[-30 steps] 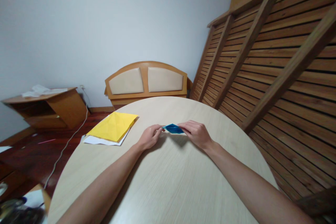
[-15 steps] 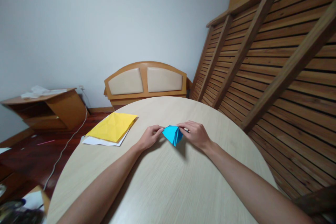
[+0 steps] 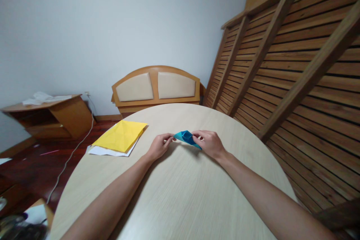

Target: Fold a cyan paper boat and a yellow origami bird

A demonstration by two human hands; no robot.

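A folded piece of blue paper (image 3: pixel 186 137) is held between my two hands just above the round table (image 3: pixel 180 195). Its folds stand partly open at the top, showing a darker blue hollow. My left hand (image 3: pixel 161 145) pinches its left corner between thumb and fingers. On the other side, my right hand (image 3: pixel 211 143) grips the right part, and a pointed blue tip sticks out below the thumb. The fingers of the right hand hide some of the paper.
Yellow creased paper (image 3: pixel 120 135) lies over white paper (image 3: pixel 108 153) at the table's left. Beyond the table is a wooden headboard (image 3: pixel 155 82). A slatted wooden panel (image 3: pixel 281 71) leans at the right. A low cabinet (image 3: pixel 59 116) and a white cable (image 3: pixel 75 152) are at left.
The blue paper has tipped: its downward point has swung away, and its upper folds now show an opening. Both hands stay almost in place, still gripping it.
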